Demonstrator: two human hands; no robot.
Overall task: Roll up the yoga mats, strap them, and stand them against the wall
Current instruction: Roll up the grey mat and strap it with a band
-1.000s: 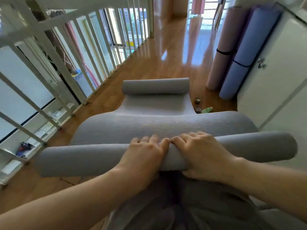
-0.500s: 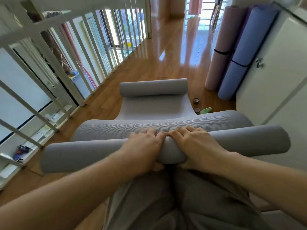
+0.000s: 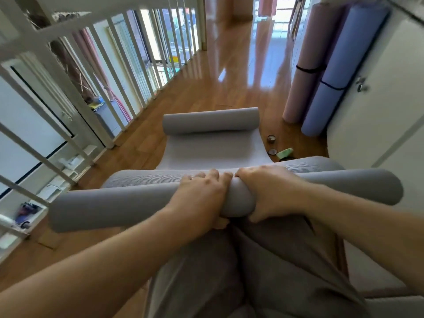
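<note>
Grey mat (image 3: 137,203): matt foam. The rolled face is smooth and the flat face is finely ribbed.
Floor (image 3: 229,88): wood boards, glossy, strong reflections.
Railing (image 3: 101,65): white paint, smooth.
Pink mat (image 3: 305,53) and blue mat (image 3: 344,65): matt, smooth.
Straps (image 3: 308,69): black, matt; material cannot be told.
Door (image 3: 378,122): white, smooth, matt.
Knob (image 3: 360,87): shiny metal.
Trousers (image 3: 275,260): grey cloth, matt.

1. Your left hand (image 3: 202,193) and right hand (image 3: 266,191) sit side by side on the roll (image 3: 114,205).
2. Beyond it, the mat (image 3: 213,152) lies on the floor (image 3: 229,88).
3. The railing (image 3: 103,65) runs along your left.
4. To the right, a bottle (image 3: 284,153) lies beside the mat, with the left standing mat (image 3: 305,53) and the right standing mat (image 3: 344,53) behind.
</note>
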